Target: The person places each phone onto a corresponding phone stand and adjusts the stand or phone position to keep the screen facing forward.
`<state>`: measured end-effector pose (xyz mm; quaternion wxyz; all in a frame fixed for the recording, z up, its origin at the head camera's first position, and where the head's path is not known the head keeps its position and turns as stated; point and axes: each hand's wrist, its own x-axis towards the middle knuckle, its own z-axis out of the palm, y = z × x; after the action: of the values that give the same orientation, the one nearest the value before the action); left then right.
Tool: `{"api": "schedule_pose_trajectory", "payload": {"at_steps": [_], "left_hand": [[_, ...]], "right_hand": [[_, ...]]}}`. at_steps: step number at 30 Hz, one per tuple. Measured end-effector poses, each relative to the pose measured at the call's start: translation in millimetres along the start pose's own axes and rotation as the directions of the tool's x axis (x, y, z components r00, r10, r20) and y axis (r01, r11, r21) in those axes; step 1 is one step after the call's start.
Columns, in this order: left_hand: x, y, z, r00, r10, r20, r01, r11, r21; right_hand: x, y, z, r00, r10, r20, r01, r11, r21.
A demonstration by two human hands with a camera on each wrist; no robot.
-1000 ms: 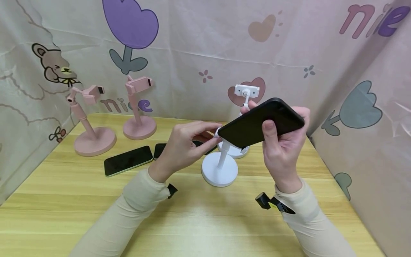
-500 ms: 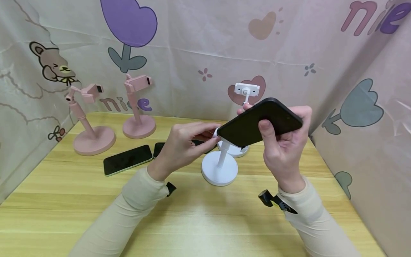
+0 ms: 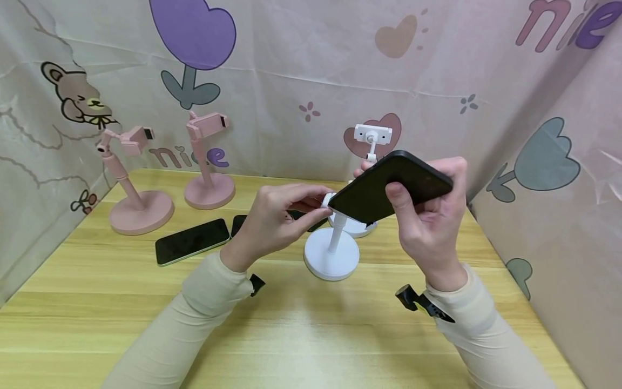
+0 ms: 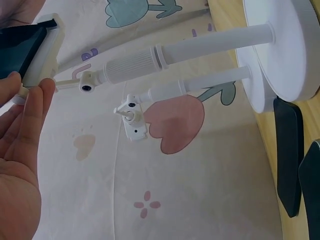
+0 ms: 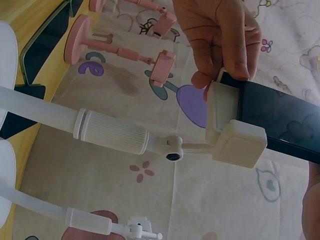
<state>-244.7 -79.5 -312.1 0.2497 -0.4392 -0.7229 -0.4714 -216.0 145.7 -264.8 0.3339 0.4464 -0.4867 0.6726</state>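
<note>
A white phone stand (image 3: 332, 254) stands upright on the table, its clamp (image 5: 240, 144) raised at the top of the stem. With thumb and fingers my left hand (image 3: 279, 219) pinches the clamp's left end. My right hand (image 3: 430, 219) grips a black phone (image 3: 371, 192), its thumb over the dark face and its fingers behind. In the head view the phone is tilted and covers most of the clamp. The right wrist view shows the phone's end in the clamp, right by the left fingertips (image 5: 241, 70).
Behind it is a second white stand (image 3: 372, 135). Two pink stands (image 3: 141, 212) are at the back left. A phone with a pale edge (image 3: 191, 241) lies on the table (image 3: 291, 335), with more dark phones partly behind my left hand. Printed cloth walls (image 3: 291, 48) enclose the back and sides.
My right hand has shifted slightly left with the black phone, whose upper edge comes a little nearer the clamp. My left hand keeps its pinch on the clamp with hardly any movement.
</note>
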Motion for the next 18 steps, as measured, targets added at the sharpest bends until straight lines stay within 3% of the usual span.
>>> {"api": "schedule_pose_trajectory", "payload": {"at_steps": [18], "left_hand": [[0.6, -1.3, -1.1, 1.000, -0.012, 0.002, 0.012, 1.000, 0.023]], "right_hand": [[1.8, -0.9, -3.7, 0.996, 0.044, 0.078, -0.040, 0.998, -0.044]]}}
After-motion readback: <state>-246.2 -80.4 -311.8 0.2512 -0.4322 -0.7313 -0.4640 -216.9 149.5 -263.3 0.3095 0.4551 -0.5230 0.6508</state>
